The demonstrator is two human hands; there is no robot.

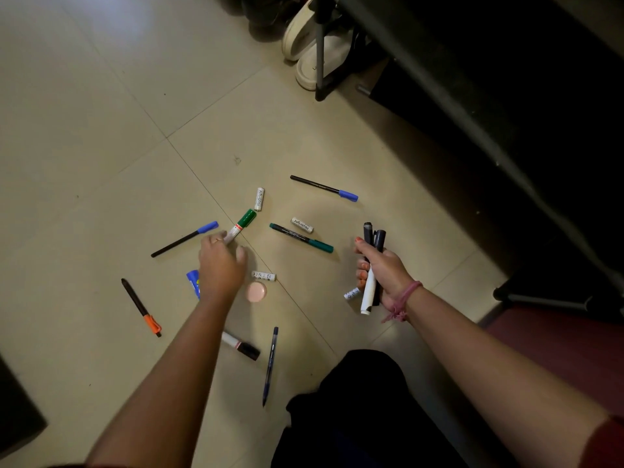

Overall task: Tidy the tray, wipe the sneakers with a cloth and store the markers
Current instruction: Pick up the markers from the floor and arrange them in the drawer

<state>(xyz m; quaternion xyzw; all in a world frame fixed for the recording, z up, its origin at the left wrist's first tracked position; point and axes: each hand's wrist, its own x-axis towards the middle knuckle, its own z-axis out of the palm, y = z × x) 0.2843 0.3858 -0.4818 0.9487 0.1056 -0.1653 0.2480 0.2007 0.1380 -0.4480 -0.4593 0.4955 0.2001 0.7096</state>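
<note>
Several markers and pens lie scattered on the tiled floor (101,113). My left hand (221,265) reaches forward and its fingers close on the white end of a green-capped marker (242,224). My right hand (381,268) grips a bundle of markers (371,261), dark caps up, one with a white barrel. A blue-capped pen (185,238) lies left of my left hand, a teal marker (301,238) between the hands, another blue-capped pen (324,188) farther off. White sneakers (314,49) sit at the top under a rack.
Small white batteries (259,199) (302,225) (263,275) and a pink round lid (256,292) lie among the pens. An orange-capped pen (141,307), a black-capped marker (240,346) and a dark blue pen (270,366) lie nearer me. A dark rack frame (472,130) runs along the right.
</note>
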